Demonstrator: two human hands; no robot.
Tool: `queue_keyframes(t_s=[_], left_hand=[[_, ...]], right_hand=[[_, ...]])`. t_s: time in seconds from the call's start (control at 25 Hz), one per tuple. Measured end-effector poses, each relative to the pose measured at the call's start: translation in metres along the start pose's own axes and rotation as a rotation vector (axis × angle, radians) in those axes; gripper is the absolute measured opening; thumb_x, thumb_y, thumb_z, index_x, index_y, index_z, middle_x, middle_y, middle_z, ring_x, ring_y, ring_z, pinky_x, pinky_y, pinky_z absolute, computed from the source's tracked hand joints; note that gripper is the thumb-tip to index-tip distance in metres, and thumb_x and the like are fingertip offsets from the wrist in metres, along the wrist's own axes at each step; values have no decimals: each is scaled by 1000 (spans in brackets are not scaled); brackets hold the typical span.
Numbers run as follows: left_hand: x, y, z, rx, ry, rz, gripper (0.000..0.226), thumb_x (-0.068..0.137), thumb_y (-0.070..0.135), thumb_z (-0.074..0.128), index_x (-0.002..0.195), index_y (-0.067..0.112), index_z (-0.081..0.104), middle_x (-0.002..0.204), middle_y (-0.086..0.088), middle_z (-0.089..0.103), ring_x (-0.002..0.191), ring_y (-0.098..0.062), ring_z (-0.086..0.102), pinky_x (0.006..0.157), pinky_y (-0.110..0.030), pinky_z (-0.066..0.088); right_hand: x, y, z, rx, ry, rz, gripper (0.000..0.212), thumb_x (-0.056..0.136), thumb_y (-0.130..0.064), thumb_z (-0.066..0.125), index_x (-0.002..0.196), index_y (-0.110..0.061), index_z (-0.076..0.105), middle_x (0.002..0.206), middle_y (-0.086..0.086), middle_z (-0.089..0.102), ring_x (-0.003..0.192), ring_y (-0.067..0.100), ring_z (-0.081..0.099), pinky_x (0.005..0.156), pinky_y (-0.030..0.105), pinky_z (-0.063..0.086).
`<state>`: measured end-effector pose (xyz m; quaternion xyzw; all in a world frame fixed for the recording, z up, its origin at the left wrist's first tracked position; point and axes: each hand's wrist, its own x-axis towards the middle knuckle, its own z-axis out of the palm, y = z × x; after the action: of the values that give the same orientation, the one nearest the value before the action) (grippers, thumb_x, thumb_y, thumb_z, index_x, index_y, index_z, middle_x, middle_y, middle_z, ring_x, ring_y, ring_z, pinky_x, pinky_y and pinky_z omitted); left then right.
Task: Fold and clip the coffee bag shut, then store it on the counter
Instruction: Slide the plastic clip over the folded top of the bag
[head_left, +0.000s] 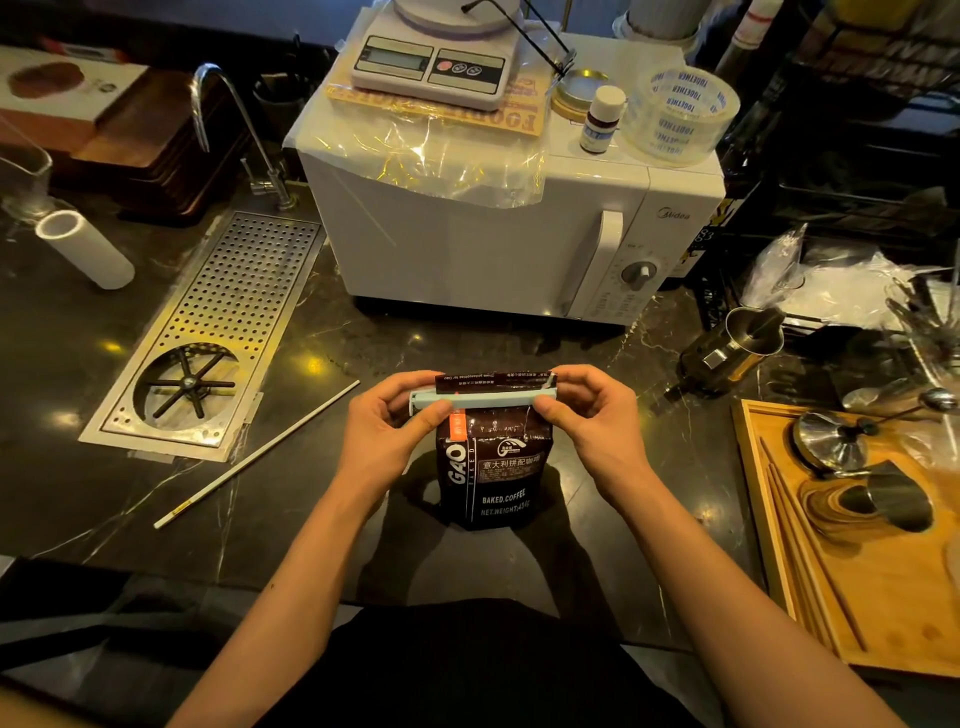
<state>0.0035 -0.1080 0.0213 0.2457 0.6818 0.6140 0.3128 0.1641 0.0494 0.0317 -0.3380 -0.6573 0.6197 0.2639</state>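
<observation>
A dark brown coffee bag (491, 467) stands upright on the black marble counter (322, 332), its top folded over. A pale blue-green bar clip (485, 401) lies across the fold. My left hand (387, 421) pinches the clip's left end, thumb in front and fingers behind. At the clip's right end my right hand (584, 410) grips the same way. Both hands hold the clip against the bag's top.
A white microwave (498, 228) stands just behind the bag, with a scale (431, 57), small bottle (601, 117) and tape roll (680, 111) on top. A perforated drip tray (218, 332) and a long white stick (254, 457) lie left. A wooden tray (878, 587) with metal tools sits right.
</observation>
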Motion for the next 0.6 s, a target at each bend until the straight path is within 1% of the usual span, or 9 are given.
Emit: queue_keyframes(t_s=[0.12, 0.2, 0.32, 0.4, 0.48, 0.52, 0.6], left_hand=[[-3, -3, 1, 1, 24, -18, 28, 84, 9, 69, 103, 29, 68, 95, 12, 77, 96, -14, 73, 83, -38, 60], [-2, -2, 3, -4, 34, -10, 28, 85, 8, 69, 104, 28, 67, 95, 12, 77, 96, -13, 73, 83, -37, 60], [-3, -4, 6, -5, 40, -12, 33, 86, 13, 70, 111, 33, 63, 104, 10, 74, 102, -9, 69, 88, -35, 59], [-4, -9, 6, 32, 50, -29, 36, 85, 22, 72, 117, 36, 60, 119, 8, 67, 112, -10, 64, 95, -38, 55], [-9, -14, 7, 25, 53, -54, 46, 82, 34, 74, 124, 33, 56, 129, 3, 61, 118, -15, 60, 97, -42, 53], [-13, -15, 8, 13, 50, -67, 54, 78, 36, 75, 127, 30, 53, 130, 2, 59, 118, -14, 60, 97, -39, 53], [-21, -18, 9, -7, 20, -96, 65, 72, 31, 76, 131, 24, 49, 130, 3, 59, 118, -11, 60, 100, -35, 51]], right_hand=[[-1, 1, 3, 14, 22, -7, 32, 81, 9, 70, 92, -20, 64, 81, 2, 72, 73, 2, 71, 65, 17, 56], [-1, 4, 6, 31, 47, -10, 29, 83, 6, 69, 96, -19, 64, 84, 1, 73, 77, 4, 72, 67, 19, 58], [-3, 12, 9, 28, 32, 2, 24, 87, -3, 69, 107, -14, 64, 101, 2, 73, 95, 11, 71, 79, 24, 58], [-8, 18, 10, -7, 0, 19, 26, 89, -9, 68, 113, -15, 63, 111, -2, 71, 105, 7, 68, 88, 22, 55], [-13, 23, 9, -38, -3, 36, 26, 91, -15, 66, 115, -19, 61, 114, -7, 68, 106, 0, 65, 89, 17, 53], [-15, 25, 9, -42, 5, 47, 25, 91, -16, 66, 115, -21, 60, 115, -6, 67, 105, -2, 64, 88, 16, 52], [-19, 28, 6, -34, 11, 65, 26, 90, -16, 66, 114, -19, 58, 114, -3, 66, 101, -6, 64, 84, 14, 52]])
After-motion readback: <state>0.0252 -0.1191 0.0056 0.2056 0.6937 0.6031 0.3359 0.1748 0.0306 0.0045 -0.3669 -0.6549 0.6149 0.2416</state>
